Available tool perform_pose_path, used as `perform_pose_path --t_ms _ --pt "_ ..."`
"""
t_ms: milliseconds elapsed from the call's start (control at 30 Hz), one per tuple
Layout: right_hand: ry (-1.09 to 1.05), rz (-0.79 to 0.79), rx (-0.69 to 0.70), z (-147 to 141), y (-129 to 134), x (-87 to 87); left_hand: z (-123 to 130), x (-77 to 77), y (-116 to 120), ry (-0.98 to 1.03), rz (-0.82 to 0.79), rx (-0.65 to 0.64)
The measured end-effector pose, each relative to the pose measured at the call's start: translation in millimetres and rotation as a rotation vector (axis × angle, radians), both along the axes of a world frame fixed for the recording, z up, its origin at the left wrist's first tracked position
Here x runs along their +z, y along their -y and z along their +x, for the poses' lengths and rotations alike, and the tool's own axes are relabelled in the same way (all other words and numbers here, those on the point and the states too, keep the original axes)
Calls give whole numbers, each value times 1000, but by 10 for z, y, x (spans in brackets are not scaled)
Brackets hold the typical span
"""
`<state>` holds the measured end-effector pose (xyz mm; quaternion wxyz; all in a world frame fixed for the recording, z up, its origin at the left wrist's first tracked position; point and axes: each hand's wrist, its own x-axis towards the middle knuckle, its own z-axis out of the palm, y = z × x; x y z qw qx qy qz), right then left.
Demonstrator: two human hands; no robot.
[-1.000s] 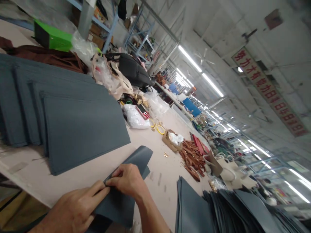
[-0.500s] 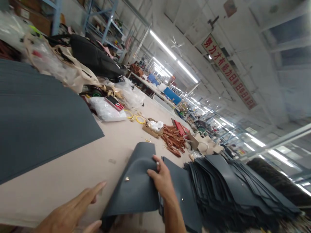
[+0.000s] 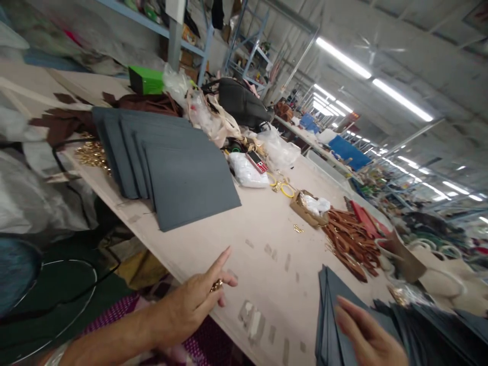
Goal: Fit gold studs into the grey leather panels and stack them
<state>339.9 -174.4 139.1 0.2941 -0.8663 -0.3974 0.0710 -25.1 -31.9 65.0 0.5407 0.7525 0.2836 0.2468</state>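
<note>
My left hand (image 3: 200, 297) is above the table's near edge, its index finger stretched out. Small gold metal fittings (image 3: 216, 285) are tucked among its other fingers. At the lower right, my right hand (image 3: 368, 333), somewhat blurred, is over a pile of dark blue-grey leather-like panels (image 3: 330, 300). Its fingers are extended with no panel gripped between them; whether they touch the pile I cannot tell. More of these panels lie in a fanned stack (image 3: 190, 178) on the left part of the table.
On the table (image 3: 263, 274) are brown straps (image 3: 348, 239), a small cardboard box (image 3: 307, 216), a red-keyed phone (image 3: 257, 161) on a white plastic packet, and yellow rings (image 3: 287, 190). Gold pieces (image 3: 91, 153) are heaped at the left edge. A black bag (image 3: 242, 104) lies behind.
The panel my right hand gripped in the middle is no longer there; that hand is now over the right pile, its grip released. The view has swung left, showing the whole left stack.
</note>
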Motion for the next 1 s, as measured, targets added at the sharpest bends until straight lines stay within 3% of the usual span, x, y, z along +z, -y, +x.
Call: perform_pose_path --t_ms 133,200,267,467,700,1000 --pt "-168 99 612 -1443 -706 -206 -49 90 -23 1 -40 -21" --pt "-223 185 821 -1898 -903 -229 -95 153 -45 -18 -69 -27" --pt "-292 236 919 -2163 -1016 -230 -150 191 -71 -36 -70 -23" --pt "-426 170 961 -2346 -1223 -243 -308 154 -162 -95 -101 8" --pt "-402 96 981 -2423 -1383 -270 -378 114 -197 -70 -93 47" --pt "-43 239 907 -2660 -1443 -469 -454 -7 -258 70 -42 102"
